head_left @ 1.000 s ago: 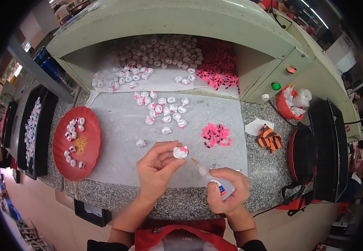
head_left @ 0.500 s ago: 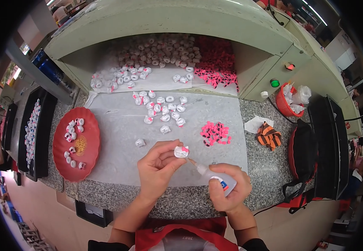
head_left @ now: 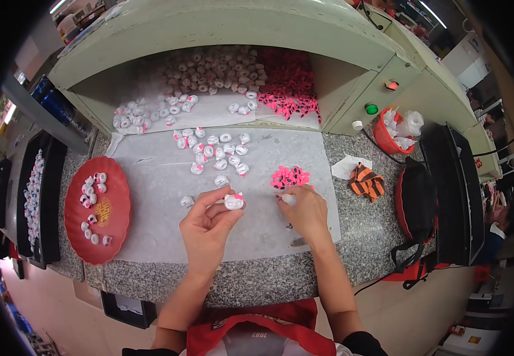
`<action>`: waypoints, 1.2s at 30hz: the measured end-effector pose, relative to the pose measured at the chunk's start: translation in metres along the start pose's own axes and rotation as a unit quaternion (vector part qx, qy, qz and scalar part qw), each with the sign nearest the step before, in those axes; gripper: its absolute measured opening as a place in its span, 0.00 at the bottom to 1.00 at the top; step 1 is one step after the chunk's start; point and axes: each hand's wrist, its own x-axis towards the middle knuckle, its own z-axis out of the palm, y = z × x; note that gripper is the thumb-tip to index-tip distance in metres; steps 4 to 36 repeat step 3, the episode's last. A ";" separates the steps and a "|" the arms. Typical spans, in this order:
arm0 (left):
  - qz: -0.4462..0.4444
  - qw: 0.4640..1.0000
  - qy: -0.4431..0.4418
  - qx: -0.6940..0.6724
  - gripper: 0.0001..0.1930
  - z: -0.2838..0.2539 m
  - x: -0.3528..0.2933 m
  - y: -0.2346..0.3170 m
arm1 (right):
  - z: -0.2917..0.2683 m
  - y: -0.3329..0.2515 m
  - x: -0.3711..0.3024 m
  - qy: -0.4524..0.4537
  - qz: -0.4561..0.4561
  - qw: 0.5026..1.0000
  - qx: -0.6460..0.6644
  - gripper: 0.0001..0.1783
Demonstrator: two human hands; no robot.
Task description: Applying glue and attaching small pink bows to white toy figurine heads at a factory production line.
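Note:
My left hand (head_left: 206, 222) pinches a small white figurine head (head_left: 233, 202) with a pink bit on its upper edge, above the paper-covered bench. My right hand (head_left: 307, 213) is closed on a squeeze bottle (head_left: 289, 199), mostly hidden by the hand; only a whitish part shows. Its fingertips are at the near edge of a pile of small pink pieces with dark spots (head_left: 289, 177); whether they touch one I cannot tell. Several white heads (head_left: 221, 151) lie on the paper beyond my left hand, and a single one (head_left: 187, 202) lies just left of it.
A red scalloped plate (head_left: 120, 228) with several heads stands at left, beside a black tray (head_left: 49, 202). The green cabinet (head_left: 209, 26) holds heaps of heads and pink pieces. At right are a striped cloth (head_left: 366, 183), a red basket (head_left: 381, 139) and a black bag (head_left: 417, 204).
My right hand has moved the bottle away from the head, forward to the pink pile, turning its tip out of sight. My left hand still holds the head, slightly farther forward. The view has shifted.

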 end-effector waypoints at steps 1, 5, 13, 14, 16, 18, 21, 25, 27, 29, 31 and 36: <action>-0.014 1.000 0.001 -0.002 0.19 -0.001 0.000 -0.001 | 0.001 -0.001 0.000 0.004 -0.015 1.000 0.027 0.11; -0.011 1.000 -0.003 0.012 0.19 -0.002 0.000 -0.005 | 0.002 -0.002 0.002 0.006 -0.033 0.998 0.055 0.12; -0.011 1.000 -0.003 0.012 0.19 -0.002 0.000 -0.005 | 0.002 -0.002 0.002 0.006 -0.033 0.998 0.055 0.12; -0.011 1.000 -0.003 0.012 0.19 -0.002 0.000 -0.005 | 0.002 -0.002 0.002 0.006 -0.033 0.998 0.055 0.12; -0.011 1.000 -0.003 0.012 0.19 -0.002 0.000 -0.005 | 0.002 -0.002 0.002 0.006 -0.033 0.998 0.055 0.12; -0.011 1.000 -0.003 0.012 0.19 -0.002 0.000 -0.005 | 0.002 -0.002 0.002 0.006 -0.033 0.998 0.055 0.12; -0.011 1.000 -0.003 0.012 0.19 -0.002 0.000 -0.005 | 0.002 -0.002 0.002 0.006 -0.033 0.998 0.055 0.12; -0.011 1.000 -0.003 0.012 0.19 -0.002 0.000 -0.005 | 0.002 -0.002 0.002 0.006 -0.033 0.998 0.055 0.12; -0.011 1.000 -0.003 0.012 0.19 -0.002 0.000 -0.005 | 0.002 -0.002 0.002 0.006 -0.033 0.998 0.055 0.12; -0.011 1.000 -0.003 0.012 0.19 -0.002 0.000 -0.005 | 0.002 -0.002 0.002 0.006 -0.033 0.998 0.055 0.12; -0.011 1.000 -0.003 0.012 0.19 -0.002 0.000 -0.005 | 0.002 -0.002 0.002 0.006 -0.033 0.998 0.055 0.12; -0.011 1.000 -0.003 0.012 0.19 -0.002 0.000 -0.005 | 0.002 -0.002 0.002 0.006 -0.033 0.998 0.055 0.12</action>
